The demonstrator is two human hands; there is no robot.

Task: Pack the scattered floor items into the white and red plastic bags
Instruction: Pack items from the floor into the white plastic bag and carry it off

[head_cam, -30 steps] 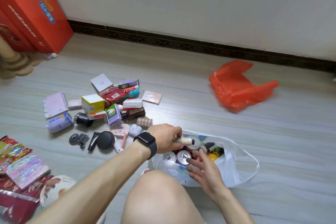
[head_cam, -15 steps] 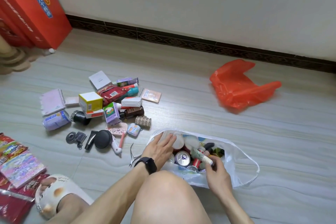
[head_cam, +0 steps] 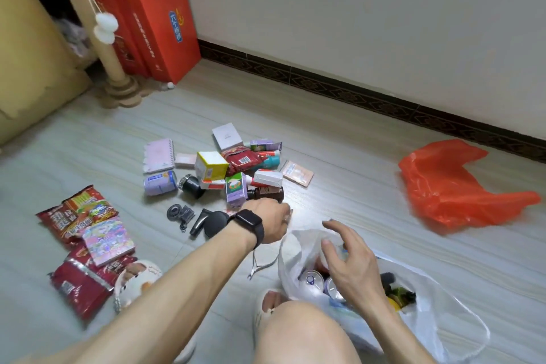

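The white plastic bag (head_cam: 431, 322) lies open by my knee, with drink cans (head_cam: 310, 279) and other small things inside. My right hand (head_cam: 345, 260) hovers over its mouth, fingers spread, holding nothing. My left hand (head_cam: 273, 221), with a black watch on the wrist, is down at the near edge of the scattered pile, just in front of a brown bottle (head_cam: 267, 193) and a purple box (head_cam: 235, 189). Its fingers curl downward and hide what is under them. The red plastic bag (head_cam: 449, 186) lies crumpled and apart at the right.
The pile also holds a yellow box (head_cam: 211, 168), a pink notebook (head_cam: 158, 155), a purple can (head_cam: 159, 183) and black gadgets (head_cam: 215, 223). Metal nippers (head_cam: 260, 266) lie near the bag. Snack packets (head_cam: 85, 227) sit left. Red paper bags (head_cam: 159, 29) lean on the wall.
My left hand left the white bag's rim and reached forward to the pile. My right hand let go of a tube inside the bag and rose above the opening. The view swung left.
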